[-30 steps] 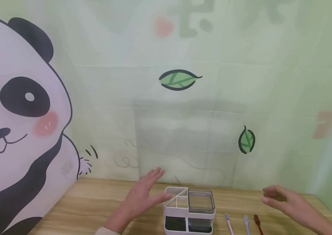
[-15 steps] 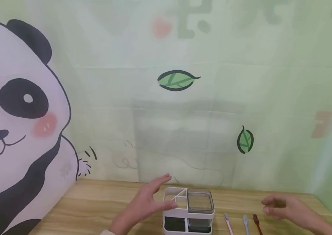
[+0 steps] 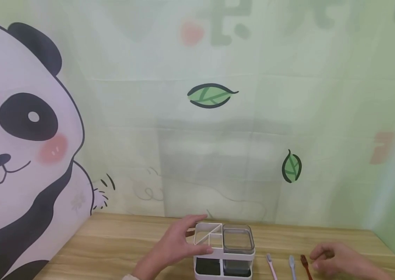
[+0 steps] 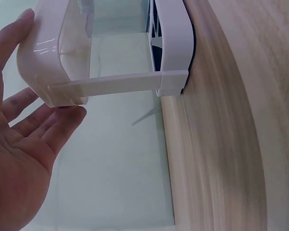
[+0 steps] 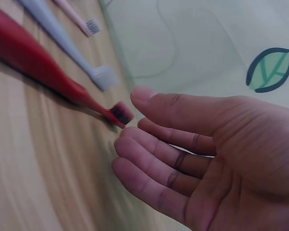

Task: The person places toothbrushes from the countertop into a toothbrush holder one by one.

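Right hand (image 3: 339,256): fingers lightly bent and set side by side; thumb apart from them; no object held. The bristled head of the red toothbrush (image 3: 306,265) is just beside the thumb and index fingertips, at nine o'clock from the hand; contact with a fingertip cannot be told.

Left hand (image 3: 174,241): thumb across the front of the upper tier, fingers spread from it and curved round the rear; the hand holds the white organizer (image 3: 223,255) at its nine o'clock corner; grip pressure cannot be told. A pale cuff (image 3: 130,277) shows at seven o'clock from this hand.

Organizer: upright; two tiers; the nine o'clock half of the upper tier is divided by a diagonal wall; the three o'clock half carries a gray transparent cup (image 3: 238,249); the lower tier has a dark floor.

Toothbrushes: set at four o'clock from the organizer, heads toward twelve, lower ends cut off by the head view; order outward from the organizer: pink toothbrush (image 3: 271,264), blue toothbrush (image 3: 292,264), red toothbrush.

Surroundings: wooden table (image 3: 124,241); green backdrop (image 3: 131,97) beyond it; printed panda (image 3: 36,167) at ten o'clock from the organizer; horizontal leaf (image 3: 213,96) at twelve; upright leaf (image 3: 292,168) between one and two.
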`<state>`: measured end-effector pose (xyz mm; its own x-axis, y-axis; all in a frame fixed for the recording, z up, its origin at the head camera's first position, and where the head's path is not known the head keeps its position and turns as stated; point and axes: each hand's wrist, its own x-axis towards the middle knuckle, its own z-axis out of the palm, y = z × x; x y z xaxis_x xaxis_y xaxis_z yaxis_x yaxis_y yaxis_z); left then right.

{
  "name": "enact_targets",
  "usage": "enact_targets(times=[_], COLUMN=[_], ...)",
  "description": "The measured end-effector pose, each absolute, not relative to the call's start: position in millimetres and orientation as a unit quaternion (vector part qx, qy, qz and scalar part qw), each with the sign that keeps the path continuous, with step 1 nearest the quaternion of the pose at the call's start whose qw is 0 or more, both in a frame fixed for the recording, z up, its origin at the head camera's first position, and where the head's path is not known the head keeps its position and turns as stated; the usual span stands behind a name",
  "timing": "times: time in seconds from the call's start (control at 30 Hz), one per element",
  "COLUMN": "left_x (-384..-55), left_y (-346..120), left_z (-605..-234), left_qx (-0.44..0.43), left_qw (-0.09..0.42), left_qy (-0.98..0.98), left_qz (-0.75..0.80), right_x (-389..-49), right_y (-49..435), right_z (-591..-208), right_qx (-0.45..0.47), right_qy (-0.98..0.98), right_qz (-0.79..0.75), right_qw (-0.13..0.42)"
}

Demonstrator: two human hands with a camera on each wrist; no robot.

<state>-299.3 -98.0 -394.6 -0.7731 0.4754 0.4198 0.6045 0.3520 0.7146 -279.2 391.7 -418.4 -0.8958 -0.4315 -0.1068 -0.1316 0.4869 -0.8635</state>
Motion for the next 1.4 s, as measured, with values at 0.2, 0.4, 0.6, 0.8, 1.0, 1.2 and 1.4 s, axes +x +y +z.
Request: enact_targets(times=[0.2,0.4,0.6,0.8,1.0,1.2,1.4], left_x=[-299.7,-299.6,-299.4,-299.1,-299.0,-298.7,-297.8], left_y=[-97.3,-97.7,-98.0,-99.0,-99.6,-99.1,-98.3], left_z=[-394.3,-394.3,-393.4,-392.0,-392.7,-392.3,-392.5], left_qx=[-0.329,-0.327,-0.330,-0.329,-0.328,-0.326,-0.326], left_qw=[0.069,0.065,0.065,0.065,0.069,0.068,0.060], left_qy=[-0.819,-0.817,-0.813,-0.812,-0.811,-0.812,-0.810], left_qz=[-0.464,-0.470,-0.476,-0.478,-0.479,-0.479,-0.483], right_x=[-279.8,-276.9,-274.9,-274.8,-270.6,-268.7,-271.7], right_y=[387.8,382.5,375.2,364.1,356.1,342.0,347.2], right_z=[-425.3,-428.8,-427.7,-426.0,-424.5,-421.8,-425.8], right_qx=[-0.156,-0.143,-0.117,-0.078,-0.079,0.008,0.037], right_qy=[0.837,0.839,0.856,0.882,0.882,0.900,0.902], right_qz=[-0.494,-0.495,-0.471,-0.437,-0.443,-0.420,-0.415], right_qw=[0.175,0.176,0.175,0.160,0.138,0.117,0.114])
